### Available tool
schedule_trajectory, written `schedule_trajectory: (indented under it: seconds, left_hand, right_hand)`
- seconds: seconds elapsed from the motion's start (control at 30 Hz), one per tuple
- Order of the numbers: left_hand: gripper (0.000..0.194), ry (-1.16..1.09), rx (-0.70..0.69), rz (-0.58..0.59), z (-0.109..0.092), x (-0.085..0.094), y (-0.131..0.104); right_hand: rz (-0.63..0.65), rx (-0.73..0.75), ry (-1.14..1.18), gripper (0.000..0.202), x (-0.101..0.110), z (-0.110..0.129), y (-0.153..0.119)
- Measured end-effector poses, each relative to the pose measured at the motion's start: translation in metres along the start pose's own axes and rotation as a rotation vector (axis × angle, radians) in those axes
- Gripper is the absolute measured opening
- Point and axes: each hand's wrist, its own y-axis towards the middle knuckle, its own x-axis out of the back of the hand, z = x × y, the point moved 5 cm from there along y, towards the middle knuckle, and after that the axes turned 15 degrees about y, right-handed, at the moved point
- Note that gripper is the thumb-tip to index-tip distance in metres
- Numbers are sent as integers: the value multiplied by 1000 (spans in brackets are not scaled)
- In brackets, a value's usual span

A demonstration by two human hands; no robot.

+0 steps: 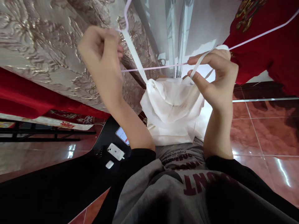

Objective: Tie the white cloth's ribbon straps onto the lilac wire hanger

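Observation:
In the head view, a white cloth piece [173, 102] with thin straps lies gathered in front of my body. A stretched lilac cord [154, 68] crosses above it. My left hand [102, 51], blurred, is raised with curled fingers at the cord, beside the top of the left strap [134, 54]. My right hand [215, 73] is closed around the right strap [201, 62], which loops over its index finger. The cord runs along that finger and on to the upper right. Part of the cord is hidden behind both hands.
On the black bench [70, 183] at left lie a white phone [116, 151], a lit phone screen [122, 135] and a small white case [109, 164]. Embossed fabric [58, 49] hangs at left, red fabric [259, 43] at right. The floor has red tiles [275, 130].

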Motion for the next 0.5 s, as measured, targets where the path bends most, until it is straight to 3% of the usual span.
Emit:
schedule_trajectory:
  seconds: [0.13, 0.3, 0.4, 0.5]
  left_hand:
    - [49, 64, 27, 96, 25, -25, -32]
    - [39, -31, 0, -67, 46, -42, -55]
    - [30, -100, -22, -41, 48, -44, -57]
    - [25, -125, -2, -35, 47, -38, -52]
  right_hand:
    - [-11, -20, -4, 24, -7, -2, -3]
    - [-11, 22, 81, 22, -19, 3, -4]
    - [-229, 195, 209, 23, -1, 3, -3]
    - [-597, 341, 276, 21, 45, -9, -6]
